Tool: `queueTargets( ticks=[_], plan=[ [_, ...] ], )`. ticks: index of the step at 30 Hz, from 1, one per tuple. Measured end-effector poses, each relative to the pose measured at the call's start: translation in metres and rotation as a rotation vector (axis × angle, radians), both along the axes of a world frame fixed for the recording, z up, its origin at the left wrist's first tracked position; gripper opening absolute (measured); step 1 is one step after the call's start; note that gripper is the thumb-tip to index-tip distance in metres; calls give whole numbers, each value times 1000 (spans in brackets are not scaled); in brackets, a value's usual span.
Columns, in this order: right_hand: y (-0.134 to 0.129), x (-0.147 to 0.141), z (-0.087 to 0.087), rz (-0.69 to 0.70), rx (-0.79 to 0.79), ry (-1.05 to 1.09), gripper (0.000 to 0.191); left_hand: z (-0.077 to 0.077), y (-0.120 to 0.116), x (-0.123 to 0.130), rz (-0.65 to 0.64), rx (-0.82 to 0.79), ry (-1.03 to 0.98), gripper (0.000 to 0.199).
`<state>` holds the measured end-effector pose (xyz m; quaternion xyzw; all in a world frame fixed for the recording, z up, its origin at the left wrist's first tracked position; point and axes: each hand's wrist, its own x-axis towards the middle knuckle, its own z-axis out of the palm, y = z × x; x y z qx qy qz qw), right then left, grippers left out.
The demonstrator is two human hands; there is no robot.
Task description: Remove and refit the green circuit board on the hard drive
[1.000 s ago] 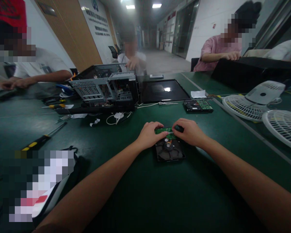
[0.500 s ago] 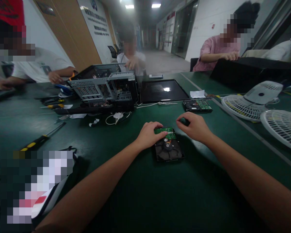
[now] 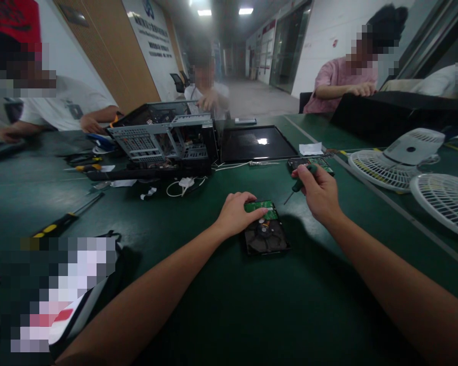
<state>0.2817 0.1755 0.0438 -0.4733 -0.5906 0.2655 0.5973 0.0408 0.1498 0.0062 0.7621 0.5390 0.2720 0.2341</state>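
Observation:
A hard drive (image 3: pixel 266 236) lies on the green table in front of me, its green circuit board at the far end. My left hand (image 3: pixel 237 213) grips the drive's far left side, with the thumb across the board. In my right hand (image 3: pixel 321 193) is a small screwdriver (image 3: pixel 298 185) with a dark green handle. Its thin shaft slants down to the left, and the tip is apart from the drive, up and to its right. Behind my right hand lies a second hard drive (image 3: pixel 324 163), partly covered by my fingers.
An opened computer case (image 3: pixel 160 140) stands at the back left, beside a flat black panel (image 3: pixel 255 142). White fan parts (image 3: pixel 385 165) lie to the right. A yellow-and-black screwdriver (image 3: pixel 63 221) rests at left. Several people sit around the table.
My right hand has moved right and slightly up, away from the hard drive, and the screwdriver now shows clearly in it. My left hand stays on the drive.

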Motion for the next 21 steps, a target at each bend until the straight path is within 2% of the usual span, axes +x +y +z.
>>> queueTargets(
  ticks=[4, 10, 21],
  plan=[
    [-5, -4, 7, 40, 2, 27, 32, -2, 1, 0, -11, 14, 21, 50],
    [-14, -12, 14, 182, -35, 11, 34, -1, 1, 1, -15, 21, 31, 49],
    [-18, -17, 9, 263, -76, -12, 30, 0, 1, 1, -11, 10, 36, 49]
  ],
)
